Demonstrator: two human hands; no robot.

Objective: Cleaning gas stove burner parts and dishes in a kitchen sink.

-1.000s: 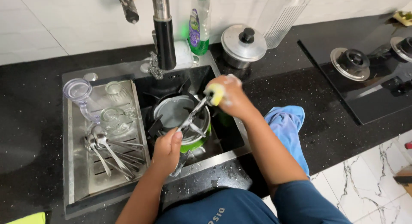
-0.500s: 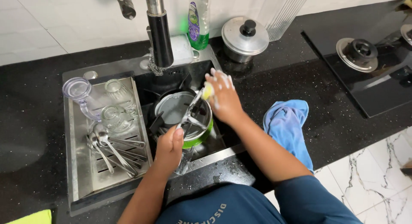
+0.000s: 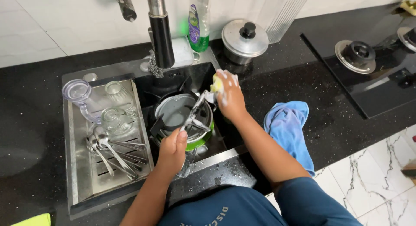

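Since a moment ago the right hand [image 3: 229, 95] has slid a little up and to the right along the thin metal tongs [image 3: 194, 114], so the small yellow sponge [image 3: 216, 84] now sits at the far tip of them, while the left hand [image 3: 172, 150] has stayed at the near end. The left hand is closed tight around the handle of the tongs and holds them slanted over the sink. The right hand is soapy and its fingers are squeezed shut on the yellow sponge, which presses against the top end of the tongs. The tongs hang just above a round grey pan with a green outside [image 3: 184, 120], which sits down in the dark sink [image 3: 225, 137] among some black stove parts. A tall tap with a black end [image 3: 161, 35] stands over the sink. To the left of the sink is a shiny metal draining tray [image 3: 80, 165]. On it lie a bunch of metal spoons [image 3: 113, 153], two clear glass cups [image 3: 115, 120] and a clear plastic jug lid with a handle [image 3: 77, 91]. Behind the sink stand a bottle of green dish soap [image 3: 197, 22] and a small steel pot with a black knob on its lid [image 3: 245, 37]. A crumpled blue cloth [image 3: 289, 128] lies on the black speckled surface [image 3: 30, 117], just right of the right arm. A black glass stove [image 3: 372, 74] is at the far right.
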